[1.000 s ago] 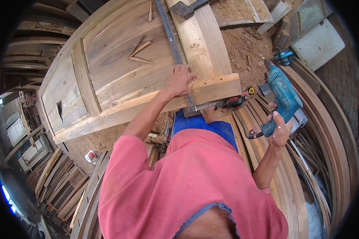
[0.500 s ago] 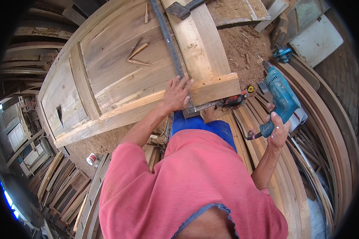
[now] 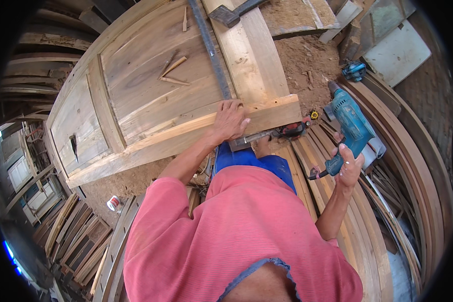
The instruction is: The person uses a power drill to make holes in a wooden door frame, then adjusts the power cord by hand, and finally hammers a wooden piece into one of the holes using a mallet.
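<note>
My right hand (image 3: 348, 165) is wrapped around the handle of a teal power drill (image 3: 353, 121), held off to the right with its chuck pointing up and away. My left hand (image 3: 230, 120) lies over the near edge of a wooden door panel (image 3: 161, 95), its fingers bent and together over a long dark metal bar clamp (image 3: 211, 53). Below that hand the clamp's screw end (image 3: 256, 136) shows; the part under the palm is hidden. Beside it, the panel's near rail (image 3: 279, 111) has small dark holes in its top edge.
A hammer (image 3: 226, 16) rests on the panel's far right, and thin wood slivers (image 3: 173, 66) lie on its face. A yellow tape measure (image 3: 314, 115) and a second teal tool (image 3: 354, 71) are on the right. Curved boards (image 3: 412, 136) are stacked there. Sawdust (image 3: 302, 60) covers the ground.
The fingers of my left hand, spread before, are now bent and drawn together over the clamp. My right hand and the drill have shifted slightly left.
</note>
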{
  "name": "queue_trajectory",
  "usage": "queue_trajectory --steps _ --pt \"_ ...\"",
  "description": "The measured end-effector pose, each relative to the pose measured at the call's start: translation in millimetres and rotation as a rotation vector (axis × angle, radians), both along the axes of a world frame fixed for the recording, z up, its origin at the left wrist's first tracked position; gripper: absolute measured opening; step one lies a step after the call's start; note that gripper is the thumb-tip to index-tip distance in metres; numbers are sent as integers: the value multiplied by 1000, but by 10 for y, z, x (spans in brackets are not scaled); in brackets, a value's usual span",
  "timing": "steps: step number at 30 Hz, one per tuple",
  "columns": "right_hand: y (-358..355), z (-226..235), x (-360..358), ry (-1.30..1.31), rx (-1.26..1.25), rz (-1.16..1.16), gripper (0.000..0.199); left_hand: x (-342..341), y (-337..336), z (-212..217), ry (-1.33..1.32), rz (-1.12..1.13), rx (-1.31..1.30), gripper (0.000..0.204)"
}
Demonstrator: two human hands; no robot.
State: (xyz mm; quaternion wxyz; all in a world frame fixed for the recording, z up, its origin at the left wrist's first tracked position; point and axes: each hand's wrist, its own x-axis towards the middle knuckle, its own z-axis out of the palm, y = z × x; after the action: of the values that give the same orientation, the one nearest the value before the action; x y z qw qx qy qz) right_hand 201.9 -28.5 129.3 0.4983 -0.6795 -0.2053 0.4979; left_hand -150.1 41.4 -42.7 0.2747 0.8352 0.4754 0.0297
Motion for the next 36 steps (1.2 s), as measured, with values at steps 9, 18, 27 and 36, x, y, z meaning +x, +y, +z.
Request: queue_trajectory --steps 9,18,27,36 --pt "-61 -75 55 5 -28 5 43 355 -336 91 166 109 87 56" --pt "-23 -16 229 18 -15 73 42 236 -80 164 222 205 128 62" --pt "15 -30 382 -8 69 175 44 -108 793 -423 37 374 -451 46" --pt "68 -12 312 2 15 127 43 32 -306 -366 87 250 184 55"
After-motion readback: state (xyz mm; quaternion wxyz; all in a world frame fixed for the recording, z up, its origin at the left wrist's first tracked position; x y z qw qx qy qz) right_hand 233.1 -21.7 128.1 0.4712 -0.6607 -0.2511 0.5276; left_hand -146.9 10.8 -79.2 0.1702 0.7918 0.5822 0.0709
